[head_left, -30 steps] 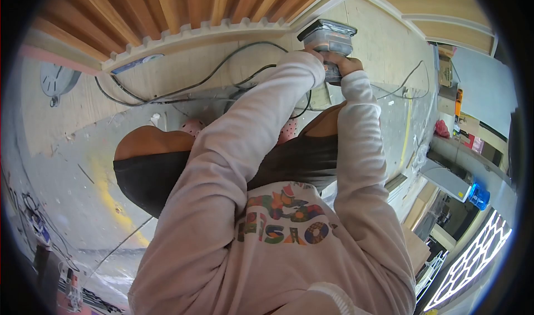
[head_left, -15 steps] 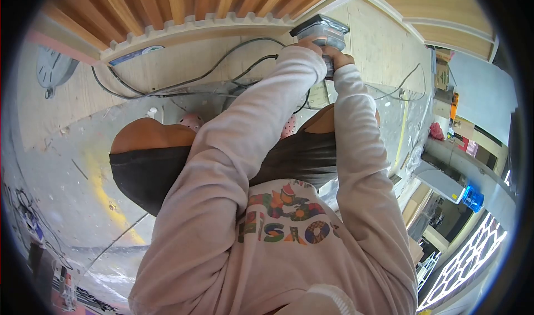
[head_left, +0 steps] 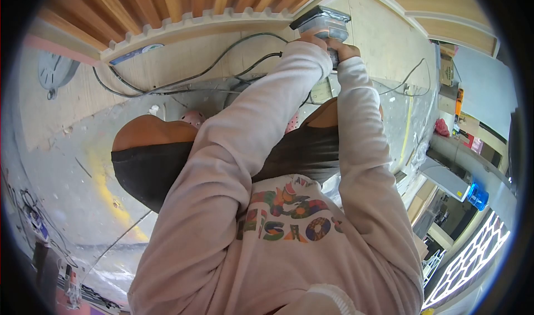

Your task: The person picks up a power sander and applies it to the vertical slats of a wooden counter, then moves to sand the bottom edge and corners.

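Head view: person is crouching, both arms reaching forward; left hand (head_left: pixel 311 40) and right hand (head_left: pixel 344 50) are closing around one power tool (head_left: pixel 327 26), side by side. Grip is narrow, fingers wrapping the body; exact finger placement is too small to tell. Tool is sitting between and just beyond the hands: flat dark plate (head_left: pixel 318 15) is pointing away from the person, clear-grey housing is showing ahead of the knuckles, narrower dark end is sticking out on the near side, by the right wrist. Plate is lying near the corner of the slatted wooden panel (head_left: pixel 192 3); contact cannot be told. Dark cable (head_left: pixel 222 59) is looping left of the hands, over pale board (head_left: pixel 384 39) and grey floor (head_left: pixel 83 142). Grey metal fitting (head_left: pixel 55 73) is lying far left, well apart from the grip.
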Motion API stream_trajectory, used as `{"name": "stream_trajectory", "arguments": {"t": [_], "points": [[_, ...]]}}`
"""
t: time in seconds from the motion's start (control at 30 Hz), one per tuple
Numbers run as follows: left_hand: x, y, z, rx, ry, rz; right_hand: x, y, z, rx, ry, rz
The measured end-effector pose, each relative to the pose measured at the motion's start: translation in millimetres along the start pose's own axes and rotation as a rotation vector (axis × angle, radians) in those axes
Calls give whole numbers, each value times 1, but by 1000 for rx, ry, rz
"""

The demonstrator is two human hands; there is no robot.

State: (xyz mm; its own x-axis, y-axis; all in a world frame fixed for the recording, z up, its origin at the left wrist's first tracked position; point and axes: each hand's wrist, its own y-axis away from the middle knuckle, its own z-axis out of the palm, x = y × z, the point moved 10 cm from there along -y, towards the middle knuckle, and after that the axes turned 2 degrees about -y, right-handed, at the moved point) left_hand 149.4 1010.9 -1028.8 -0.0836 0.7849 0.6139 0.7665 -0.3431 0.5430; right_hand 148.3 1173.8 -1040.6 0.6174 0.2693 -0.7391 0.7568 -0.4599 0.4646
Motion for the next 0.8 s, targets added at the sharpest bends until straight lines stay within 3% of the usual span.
{"name": "stream_trajectory", "arguments": {"t": [0.07,0.1,0.17,0.37,0.43,0.57,0.67,0.73,0.8], "points": [[-1,-19,13,34,6,15,3,-3,-3,29,31,26],[-16,-47,32,84,74,-85,3,-5,-2,30,31,20],[-27,-39,21,136,145,-187,8,-11,-3,43,87,25],[-12,-18,12,-13,131,-64,4,-11,-1,61,110,-35],[-3,-12,2,46,-42,-3,-9,-4,-7,83,120,-63],[11,-7,-14,97,199,13,-43,15,-19,58,41,-151],[26,13,-27,77,122,91,-52,23,-25,55,-40,-137],[38,31,-44,176,-29,238,-54,27,-21,24,-65,-125],[27,23,-40,126,-6,196,-51,31,-15,57,18,-129]]}}
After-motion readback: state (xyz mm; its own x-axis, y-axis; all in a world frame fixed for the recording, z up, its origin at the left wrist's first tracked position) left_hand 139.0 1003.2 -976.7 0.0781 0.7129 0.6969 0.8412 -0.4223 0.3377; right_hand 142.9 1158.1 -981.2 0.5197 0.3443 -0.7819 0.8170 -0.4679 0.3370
